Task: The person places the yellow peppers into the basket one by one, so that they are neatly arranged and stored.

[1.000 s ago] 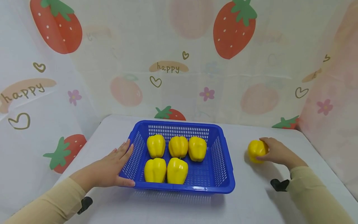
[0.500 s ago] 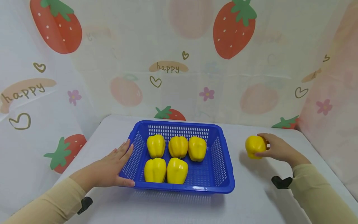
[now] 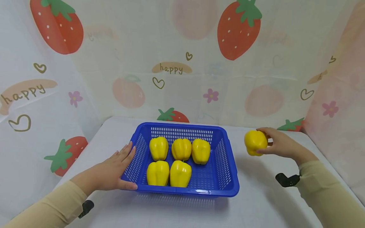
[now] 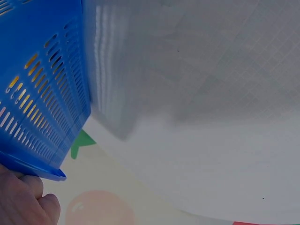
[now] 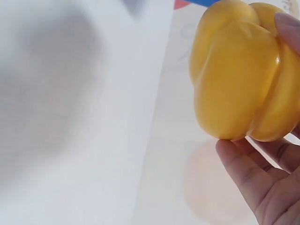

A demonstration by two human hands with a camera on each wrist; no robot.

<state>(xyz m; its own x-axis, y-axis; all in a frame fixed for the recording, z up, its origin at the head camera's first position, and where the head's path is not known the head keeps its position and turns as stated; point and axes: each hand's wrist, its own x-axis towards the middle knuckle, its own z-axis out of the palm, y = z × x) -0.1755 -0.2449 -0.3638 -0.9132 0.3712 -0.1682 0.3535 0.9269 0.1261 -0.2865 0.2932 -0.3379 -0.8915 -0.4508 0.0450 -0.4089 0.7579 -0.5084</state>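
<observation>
My right hand (image 3: 280, 144) pinches a yellow bell pepper (image 3: 255, 143) between thumb and fingers, raised over the table to the right of the basket. The right wrist view shows the same glossy bell pepper (image 5: 239, 70) with fingertips against its end and the thumb on its side. A blue plastic basket (image 3: 208, 191) with slotted walls stands mid-table, holding several yellow peppers (image 3: 181, 149) in two rows. Over its left rim lies my left hand (image 3: 109, 171), fingers straight, thumb along the front corner. In the left wrist view, knuckles (image 4: 28, 199) appear beside the basket's rim.
A white table (image 3: 182, 213) lies under everything. Behind and at both sides hangs a pale sheet (image 3: 188, 95) printed with strawberries, hearts and flowers. Black wrist-camera mounts (image 3: 287, 180) stick out beneath both sleeves.
My right hand has lifted the bell pepper off the table and moved it up and slightly left towards the basket. The left hand and basket have stayed put.
</observation>
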